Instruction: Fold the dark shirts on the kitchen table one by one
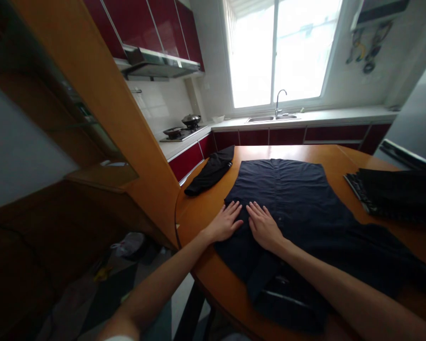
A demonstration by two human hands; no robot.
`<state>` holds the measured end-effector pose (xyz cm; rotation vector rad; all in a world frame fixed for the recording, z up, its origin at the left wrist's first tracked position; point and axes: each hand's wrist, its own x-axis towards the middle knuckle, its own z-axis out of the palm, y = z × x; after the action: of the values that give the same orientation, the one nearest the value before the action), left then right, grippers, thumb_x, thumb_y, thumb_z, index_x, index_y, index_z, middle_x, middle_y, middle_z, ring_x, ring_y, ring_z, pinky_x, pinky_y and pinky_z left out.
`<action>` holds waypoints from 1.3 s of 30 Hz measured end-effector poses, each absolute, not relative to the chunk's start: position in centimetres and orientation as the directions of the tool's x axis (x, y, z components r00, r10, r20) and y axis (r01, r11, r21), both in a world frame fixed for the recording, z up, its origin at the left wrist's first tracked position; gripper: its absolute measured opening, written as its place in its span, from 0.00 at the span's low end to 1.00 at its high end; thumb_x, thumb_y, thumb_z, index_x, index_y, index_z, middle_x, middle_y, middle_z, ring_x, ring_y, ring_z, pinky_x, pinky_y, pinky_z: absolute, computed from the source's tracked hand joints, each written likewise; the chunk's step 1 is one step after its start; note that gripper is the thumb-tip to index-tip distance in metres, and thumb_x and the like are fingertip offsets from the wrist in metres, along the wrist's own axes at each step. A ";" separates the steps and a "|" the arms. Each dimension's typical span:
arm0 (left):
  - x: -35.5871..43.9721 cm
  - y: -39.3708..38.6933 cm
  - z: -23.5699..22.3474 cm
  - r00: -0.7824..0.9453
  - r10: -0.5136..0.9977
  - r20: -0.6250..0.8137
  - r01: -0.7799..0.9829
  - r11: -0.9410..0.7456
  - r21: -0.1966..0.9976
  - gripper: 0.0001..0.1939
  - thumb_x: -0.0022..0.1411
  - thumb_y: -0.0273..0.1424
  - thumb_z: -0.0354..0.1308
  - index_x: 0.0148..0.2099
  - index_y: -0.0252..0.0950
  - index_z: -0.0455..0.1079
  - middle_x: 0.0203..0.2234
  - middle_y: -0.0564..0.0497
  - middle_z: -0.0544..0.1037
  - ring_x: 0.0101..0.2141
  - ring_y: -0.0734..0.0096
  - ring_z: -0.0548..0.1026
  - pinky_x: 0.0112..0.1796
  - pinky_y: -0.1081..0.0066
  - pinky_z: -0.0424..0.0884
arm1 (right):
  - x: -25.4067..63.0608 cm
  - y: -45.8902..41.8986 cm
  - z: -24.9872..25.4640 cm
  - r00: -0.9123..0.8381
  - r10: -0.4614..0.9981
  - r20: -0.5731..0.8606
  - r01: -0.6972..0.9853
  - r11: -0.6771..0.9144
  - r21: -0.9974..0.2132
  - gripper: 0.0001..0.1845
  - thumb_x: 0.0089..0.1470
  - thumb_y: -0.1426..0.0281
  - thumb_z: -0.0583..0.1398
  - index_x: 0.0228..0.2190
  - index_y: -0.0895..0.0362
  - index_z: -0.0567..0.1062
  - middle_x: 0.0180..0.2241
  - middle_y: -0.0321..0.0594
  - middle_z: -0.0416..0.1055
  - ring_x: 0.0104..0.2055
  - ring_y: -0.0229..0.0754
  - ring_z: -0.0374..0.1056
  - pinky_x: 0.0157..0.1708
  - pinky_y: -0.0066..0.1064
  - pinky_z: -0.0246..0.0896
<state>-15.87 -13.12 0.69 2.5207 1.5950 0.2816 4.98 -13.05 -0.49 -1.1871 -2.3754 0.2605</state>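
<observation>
A dark navy shirt point(298, 189) lies spread over the wooden table, its hem toward the window and its collar end near me. One sleeve stretches out to the right; on the left side the cloth ends close to my hands. My left hand point(225, 221) rests flat on the shirt's left edge, fingers stretched out. Just right of it, my right hand point(264, 226) also lies flat on the cloth, fingers pointing away from me. Neither hand grips anything. My right forearm crosses over the collar end and hides part of it.
A black folded garment point(211, 170) lies at the table's left. On the right sits a stack of dark cloth point(397, 194). The round wooden table point(195, 215) has its edge close on my left. Beyond are a sink point(261, 119) and a stove with pans point(190, 121).
</observation>
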 end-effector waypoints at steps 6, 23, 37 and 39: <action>-16.5 -18.2 1.3 0.506 0.862 -0.018 0.851 -0.496 0.172 0.32 0.74 0.48 0.39 0.74 0.48 0.39 0.72 0.52 0.45 0.70 0.58 0.39 0.66 0.49 0.41 | 5.0 -13.0 -1.3 -0.552 0.797 0.246 0.745 0.604 -0.283 0.31 0.64 0.69 0.46 0.65 0.68 0.60 0.69 0.53 0.48 0.71 0.50 0.44 0.68 0.49 0.38; -15.9 -9.6 0.7 0.301 0.952 -0.051 0.939 -0.287 0.190 0.35 0.72 0.50 0.39 0.73 0.38 0.45 0.72 0.42 0.42 0.70 0.55 0.40 0.64 0.43 0.39 | 5.0 -13.0 -0.8 -0.528 0.821 0.217 0.757 0.570 -0.319 0.33 0.63 0.68 0.47 0.65 0.69 0.58 0.69 0.53 0.49 0.71 0.50 0.44 0.68 0.47 0.38; -10.2 -2.8 2.2 0.339 0.929 0.150 0.870 -0.371 0.326 0.25 0.73 0.35 0.41 0.67 0.32 0.60 0.67 0.40 0.60 0.68 0.57 0.53 0.64 0.53 0.51 | 4.9 -12.9 0.0 -0.498 0.834 0.238 0.749 0.553 -0.365 0.34 0.61 0.67 0.50 0.65 0.71 0.57 0.68 0.57 0.51 0.71 0.50 0.45 0.69 0.45 0.38; -10.3 -2.6 1.0 0.325 0.928 0.184 0.863 -0.370 0.343 0.25 0.73 0.34 0.41 0.67 0.32 0.60 0.66 0.41 0.61 0.67 0.57 0.54 0.64 0.52 0.51 | 4.9 -12.8 0.0 -0.493 0.835 0.245 0.748 0.550 -0.371 0.35 0.61 0.67 0.50 0.65 0.71 0.56 0.68 0.57 0.50 0.71 0.50 0.45 0.69 0.45 0.38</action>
<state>-10.28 -2.64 0.98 2.4032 1.6450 0.5231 4.87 -12.81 0.00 -1.2903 -2.3946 0.3020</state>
